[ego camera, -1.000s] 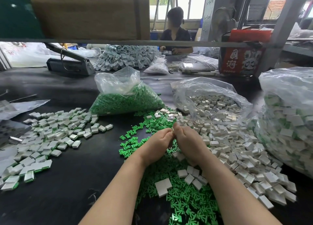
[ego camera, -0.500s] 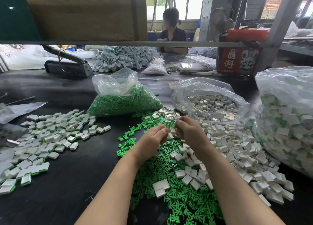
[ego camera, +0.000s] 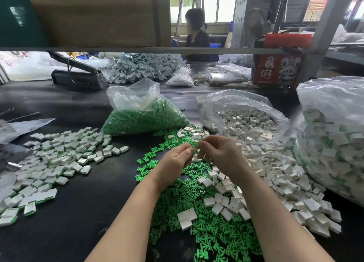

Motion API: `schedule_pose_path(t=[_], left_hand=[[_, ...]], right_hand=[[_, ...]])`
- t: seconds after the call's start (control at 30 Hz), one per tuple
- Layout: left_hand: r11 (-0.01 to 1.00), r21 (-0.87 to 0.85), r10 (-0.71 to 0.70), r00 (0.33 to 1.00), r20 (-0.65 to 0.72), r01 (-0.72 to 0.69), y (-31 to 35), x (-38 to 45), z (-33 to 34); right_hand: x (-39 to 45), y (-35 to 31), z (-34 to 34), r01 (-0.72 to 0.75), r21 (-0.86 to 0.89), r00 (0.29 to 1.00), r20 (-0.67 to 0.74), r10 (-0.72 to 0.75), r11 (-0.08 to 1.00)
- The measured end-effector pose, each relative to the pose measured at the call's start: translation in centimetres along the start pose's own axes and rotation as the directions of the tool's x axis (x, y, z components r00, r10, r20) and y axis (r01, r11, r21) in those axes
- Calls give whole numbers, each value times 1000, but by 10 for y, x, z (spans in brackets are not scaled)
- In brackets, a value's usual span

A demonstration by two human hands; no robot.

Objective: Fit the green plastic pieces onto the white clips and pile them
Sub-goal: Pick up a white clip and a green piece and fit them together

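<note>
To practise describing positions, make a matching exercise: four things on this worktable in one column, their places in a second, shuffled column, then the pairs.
1. clear plastic bag of green pieces
2. spread-out pile of assembled white-and-green clips
3. red printed cardboard box
4. huge clear bag of finished clips

A. far right edge
B. left of the hands
C. back right, by the metal post
D. centre, beyond the hands

Pairs: 1-D, 2-B, 3-C, 4-A

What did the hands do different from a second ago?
Both hands rose off the loose green pieces and moved apart a little; left hand and right hand now meet only at the fingertips, pinching something too small to identify. Bags and the finished pile stayed.
</note>
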State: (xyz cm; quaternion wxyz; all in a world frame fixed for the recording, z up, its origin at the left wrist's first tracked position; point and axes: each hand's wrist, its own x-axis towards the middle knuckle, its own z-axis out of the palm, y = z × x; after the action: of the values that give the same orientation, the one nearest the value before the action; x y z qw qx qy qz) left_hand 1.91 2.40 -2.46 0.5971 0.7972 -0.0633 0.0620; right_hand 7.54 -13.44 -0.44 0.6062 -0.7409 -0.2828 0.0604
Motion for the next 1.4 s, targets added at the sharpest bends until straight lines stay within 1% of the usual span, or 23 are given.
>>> schedule_pose_path(t=[0.13, 0.2, 0.47, 0.63, 0.73, 0.8, 0.87, 0.9, 0.93, 1.0, 1.07, 1.2, 1.3, 1.4], left_hand=[[998, 57, -10, 1000, 7, 9, 2, -2, 0], [997, 79, -10, 1000, 14, 9, 4, -2, 1], [998, 47, -55, 994, 94, 51, 9, -3, 2], [998, 21, -67, 992, 104, 65, 6, -2, -1], [995, 47, -92, 986, 137, 87, 3, -2, -2], [995, 40, -100, 986, 131, 96, 3, -2, -3], [997, 19, -76, 993, 95, 74, 5, -2, -3], [998, 9, -67, 995, 71, 66, 6, -1, -3], [998, 7, -64, 997, 46, 64, 8, -1, -2], [998, 22, -63, 998, 13, 63, 9, -2, 2], [996, 56, -68, 998, 13, 67, 9, -3, 5], [995, 59, -87, 996, 14, 86, 10, -3, 6], [995, 32, -95, 995, 22, 94, 13, -3, 6], [994, 21, -108, 994, 34, 107, 13, -2, 6]], right_hand=[[1, -2, -1, 22, -111, 998, 54, -16, 994], [1, -3, -5, 13, -157, 997, 83, 0, 987], [-4, -14, -18, 3, -309, 979, 195, 60, 951], [-3, -17, -15, -28, -296, 977, 193, 88, 955], [-3, -15, -13, -29, -303, 977, 192, 91, 953], [-4, -12, -13, -41, -260, 980, 176, 89, 965], [-4, -9, -11, -71, -139, 986, 139, 90, 988], [-4, -7, -9, -77, -109, 989, 118, 90, 991], [-2, -6, -5, -70, -124, 992, 99, 83, 990], [1, -2, 3, -42, -242, 996, 63, 59, 969], [3, 2, 9, -29, -326, 999, 20, 38, 945], [3, 6, 9, -41, -359, 999, -46, 27, 933], [3, 4, 13, -13, -385, 998, -61, -12, 923], [2, 3, 18, -9, -437, 998, -60, -19, 899]])
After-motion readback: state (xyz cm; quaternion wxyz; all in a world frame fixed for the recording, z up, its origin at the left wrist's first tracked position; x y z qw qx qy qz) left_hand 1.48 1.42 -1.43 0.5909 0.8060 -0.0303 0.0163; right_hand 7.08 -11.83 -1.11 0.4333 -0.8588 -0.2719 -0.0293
